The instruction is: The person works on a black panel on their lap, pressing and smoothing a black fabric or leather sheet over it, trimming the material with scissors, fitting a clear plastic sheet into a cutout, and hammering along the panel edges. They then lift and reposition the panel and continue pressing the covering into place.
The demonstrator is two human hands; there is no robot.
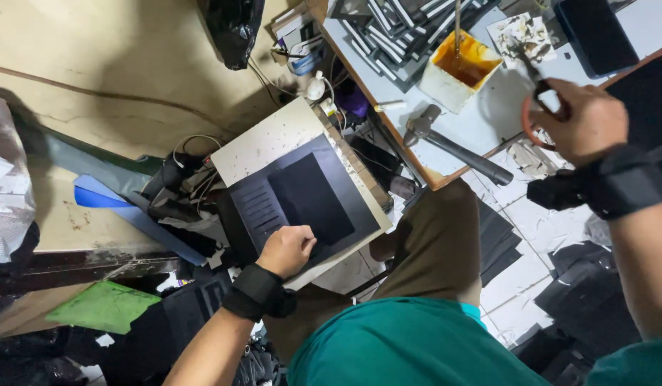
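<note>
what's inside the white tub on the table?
The white tub on the table holds an orange-brown liquid or glue coating its walls, with a thin stick standing in it. How deep the liquid goes, and the stick's lower end, cannot be seen.

Upper left floor (116,57) lies open — the table (488,121) at upper right is crowded by hammer (452,146), glue tub (460,68) and stacked sheets (409,28).

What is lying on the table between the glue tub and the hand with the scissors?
In the head view, a paint-smeared scrap of card lies between the glue tub and the right hand, which holds orange-handled scissors.
</note>
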